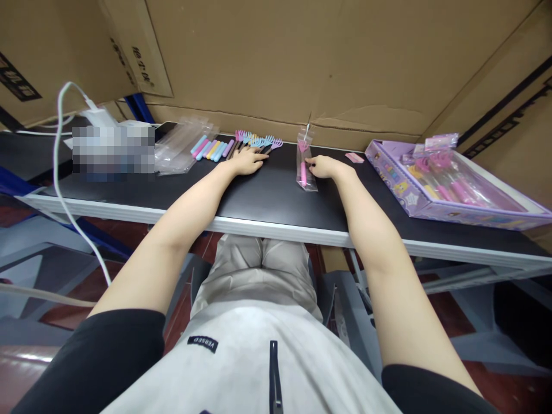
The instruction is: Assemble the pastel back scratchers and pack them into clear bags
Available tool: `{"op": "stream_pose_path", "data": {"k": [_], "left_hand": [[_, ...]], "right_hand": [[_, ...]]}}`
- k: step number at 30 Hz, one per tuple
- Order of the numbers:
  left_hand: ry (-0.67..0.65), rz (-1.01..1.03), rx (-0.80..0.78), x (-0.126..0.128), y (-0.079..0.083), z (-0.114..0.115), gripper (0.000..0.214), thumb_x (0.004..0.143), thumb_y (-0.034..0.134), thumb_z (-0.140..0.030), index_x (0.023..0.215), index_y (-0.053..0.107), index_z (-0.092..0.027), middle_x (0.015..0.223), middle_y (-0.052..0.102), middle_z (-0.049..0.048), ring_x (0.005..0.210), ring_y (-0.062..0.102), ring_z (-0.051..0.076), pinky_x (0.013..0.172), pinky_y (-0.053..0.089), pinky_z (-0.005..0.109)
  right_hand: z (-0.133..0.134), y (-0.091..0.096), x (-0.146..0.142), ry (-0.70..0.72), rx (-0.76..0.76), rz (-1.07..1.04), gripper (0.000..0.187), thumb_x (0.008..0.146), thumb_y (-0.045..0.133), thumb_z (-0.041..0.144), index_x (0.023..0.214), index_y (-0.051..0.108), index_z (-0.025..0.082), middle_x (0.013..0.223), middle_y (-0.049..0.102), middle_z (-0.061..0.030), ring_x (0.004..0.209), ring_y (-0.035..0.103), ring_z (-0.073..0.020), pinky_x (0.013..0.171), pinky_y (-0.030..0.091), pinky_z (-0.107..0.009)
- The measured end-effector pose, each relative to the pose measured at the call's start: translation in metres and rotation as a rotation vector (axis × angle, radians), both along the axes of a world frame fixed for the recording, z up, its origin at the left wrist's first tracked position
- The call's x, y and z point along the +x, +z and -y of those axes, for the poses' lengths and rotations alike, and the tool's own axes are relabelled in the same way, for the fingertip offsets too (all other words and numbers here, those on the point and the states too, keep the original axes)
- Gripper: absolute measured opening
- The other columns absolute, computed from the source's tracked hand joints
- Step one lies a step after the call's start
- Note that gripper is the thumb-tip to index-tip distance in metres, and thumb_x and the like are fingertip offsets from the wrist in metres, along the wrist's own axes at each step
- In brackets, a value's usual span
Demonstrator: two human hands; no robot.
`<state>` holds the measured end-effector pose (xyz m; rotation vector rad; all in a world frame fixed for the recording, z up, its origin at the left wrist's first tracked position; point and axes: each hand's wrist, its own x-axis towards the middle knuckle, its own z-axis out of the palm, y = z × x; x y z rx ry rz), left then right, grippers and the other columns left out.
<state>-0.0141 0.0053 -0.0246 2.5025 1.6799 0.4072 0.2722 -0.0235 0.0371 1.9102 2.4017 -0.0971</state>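
My left hand (247, 161) lies with its fingers spread over a row of back scratchers with claw-shaped heads (268, 141) and coloured handles (212, 150). It partly hides their dark shafts. A clear plastic bag (311, 186) lies in front of me, with a pink back scratcher (303, 172) inside it, claw end away from me. At the bag's right edge is my right hand (325, 167), fingers bent and fingertips closed on the plastic. A small pink card (354, 157) rests to the right of that hand.
Clear empty bags (183, 146) lie left of the row. At right, a purple display box (405, 192) holds several bagged back scratchers. A white cable (57, 149) hangs over the left table edge. Cardboard (267, 63) walls the back of the black table (267, 201).
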Motion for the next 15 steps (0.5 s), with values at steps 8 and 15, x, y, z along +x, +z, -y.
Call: {"op": "stream_pose_path", "data": {"k": [8,15], "left_hand": [[0.054,0.033,-0.001,0.010,-0.001,-0.001,0.064,0.097,0.052,-0.029,0.158,0.072,-0.029,0.181,0.050,0.0150,0.169,0.040,0.047,0.131,0.035,0.081],[0.042,0.018,0.013,0.015,0.006,0.009,0.055,0.106,0.051,-0.037,0.153,0.075,-0.023,0.174,0.056,0.0193,0.165,0.044,0.046,0.130,0.039,0.075]], "right_hand": [[0.006,0.002,-0.003,0.006,-0.009,0.023,0.067,0.105,0.060,0.014,0.171,0.061,0.019,0.167,0.065,-0.0143,0.153,0.066,-0.0331,0.125,0.052,-0.035],[-0.005,-0.006,0.000,0.052,0.000,-0.013,0.060,0.110,0.057,0.019,0.169,0.063,0.018,0.169,0.063,-0.0147,0.156,0.064,-0.0316,0.129,0.049,-0.036]]}}
